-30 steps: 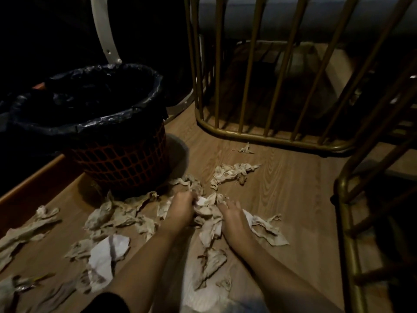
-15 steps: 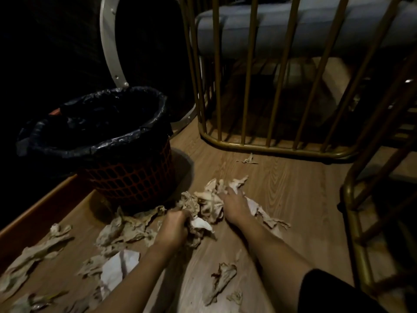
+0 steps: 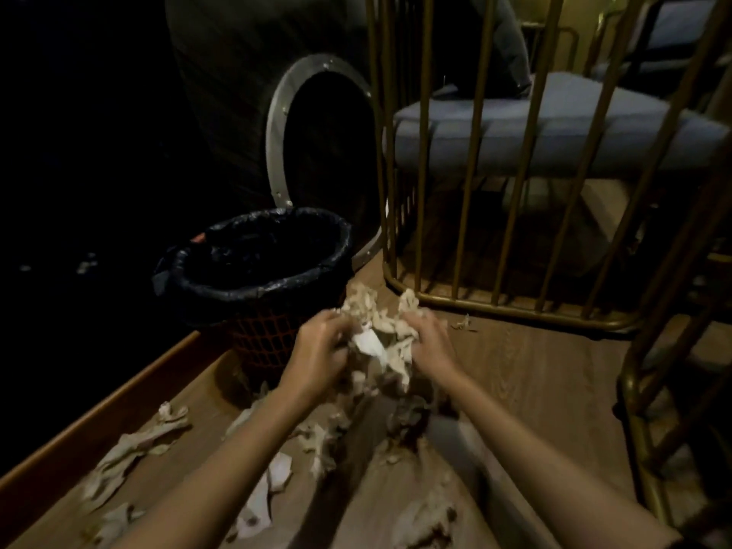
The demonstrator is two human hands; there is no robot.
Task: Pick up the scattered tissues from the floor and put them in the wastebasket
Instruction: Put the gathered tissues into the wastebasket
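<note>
A bundle of crumpled beige tissues (image 3: 376, 330) hangs between my two hands, lifted off the wooden floor. My left hand (image 3: 319, 350) grips its left side and my right hand (image 3: 426, 342) grips its right side. The wastebasket (image 3: 261, 287), orange mesh lined with a black bag, stands just left of and behind the bundle, its mouth open. Several loose tissues (image 3: 134, 449) still lie on the floor below my arms, including a white piece (image 3: 257, 505) and a scrap (image 3: 461, 323) by the railing.
A gold metal railing (image 3: 495, 311) curves along the floor behind and to the right. A grey cushioned seat (image 3: 554, 128) sits behind its bars. A round metal-rimmed opening (image 3: 277, 124) is behind the basket. A wooden ledge (image 3: 99, 406) borders the floor on the left.
Both hands gathered tissues on the floor, then rose with the bundle toward the wastebasket. The view tilted upward.
</note>
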